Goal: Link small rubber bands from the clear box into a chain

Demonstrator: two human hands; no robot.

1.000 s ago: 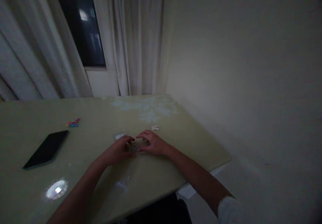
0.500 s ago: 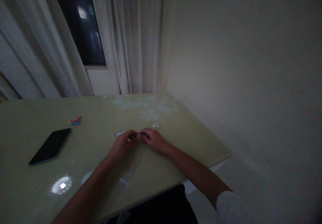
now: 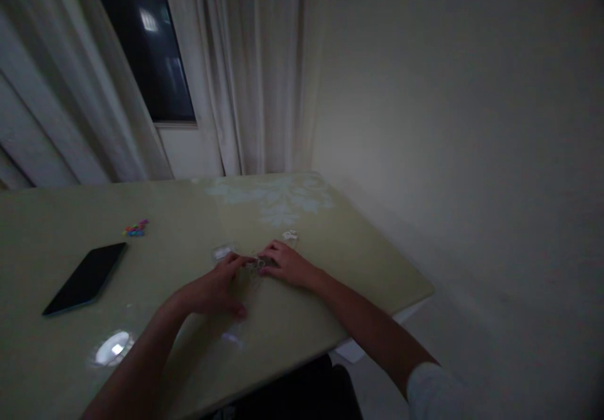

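"Head view: your fingers?"
"Your left hand [image 3: 214, 289] is spread, thumb apart; whether your right hand [image 3: 289, 265] pinches the small pale pieces [image 3: 258, 265], I can't tell."
"And those?"
"Between your hands, inward from the tabletop's near edge [image 3: 283, 374]."

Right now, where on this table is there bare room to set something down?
On the table, one bare patch lies between the black tablet and the clear plastic item; another lies between the white pieces and the wall, beyond the right forearm. It's crowded mid-table, where the left hand and right hand are at small pieces too dim to identify.
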